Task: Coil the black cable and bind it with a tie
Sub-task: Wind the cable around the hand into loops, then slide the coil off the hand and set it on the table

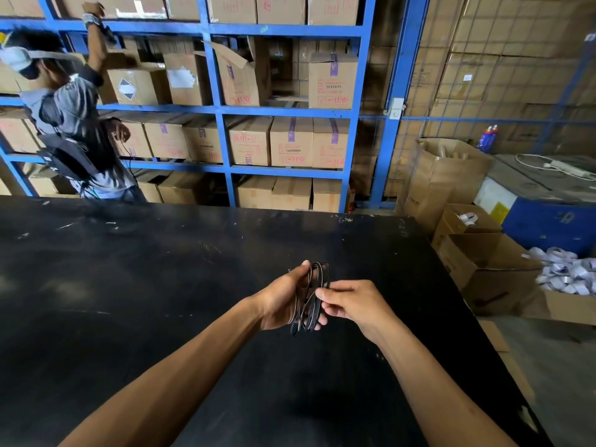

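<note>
Cable, black and flat, is gathered into a narrow elongated coil held above the black table, right of the table's middle. Its long axis runs nearly upright in the view, the top loops leaning slightly right and away from the person, the bottom loops hanging below the palm toward the person. The left hand is curled around the coil's left side, with the thumb tip up beside the top loops and the fingers wrapped behind. The right hand pinches the coil's right edge about midway along its length, fingers drawn together and mostly closed.

Open tabletop surrounds the hands on every side, widest to the left and toward the far edge. The table's right edge runs diagonally just beyond the right forearm, and past it open cardboard boxes crowd the floor. Blue shelving stacked with cartons stands behind the far edge, where another person reaches up to a shelf.

Black strands against the black table make the loop count hard to judge. The left fingers hide the coil's back side, the cable ends cannot be made out, and whether a tie is on it cannot be told.
</note>
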Demonstrator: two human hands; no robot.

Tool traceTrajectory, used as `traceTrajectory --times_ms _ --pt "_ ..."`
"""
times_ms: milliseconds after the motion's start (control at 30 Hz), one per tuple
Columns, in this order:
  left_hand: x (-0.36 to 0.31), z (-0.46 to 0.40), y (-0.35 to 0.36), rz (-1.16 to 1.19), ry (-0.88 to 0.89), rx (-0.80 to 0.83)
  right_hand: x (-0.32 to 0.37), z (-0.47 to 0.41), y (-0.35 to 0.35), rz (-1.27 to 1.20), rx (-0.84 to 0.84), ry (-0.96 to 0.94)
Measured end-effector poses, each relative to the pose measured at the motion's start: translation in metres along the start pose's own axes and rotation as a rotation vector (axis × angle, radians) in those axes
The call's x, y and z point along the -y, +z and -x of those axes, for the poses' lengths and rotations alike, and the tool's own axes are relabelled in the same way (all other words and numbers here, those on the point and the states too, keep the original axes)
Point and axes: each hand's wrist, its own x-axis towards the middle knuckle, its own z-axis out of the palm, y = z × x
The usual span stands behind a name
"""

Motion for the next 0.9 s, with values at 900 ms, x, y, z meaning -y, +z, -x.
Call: traceTrajectory --times_ms 900 --pt "0.023 0.01 0.007 -0.576 -0.031 -0.126 -0.001 0.004 -0.03 1.102 0.191 -0.714"
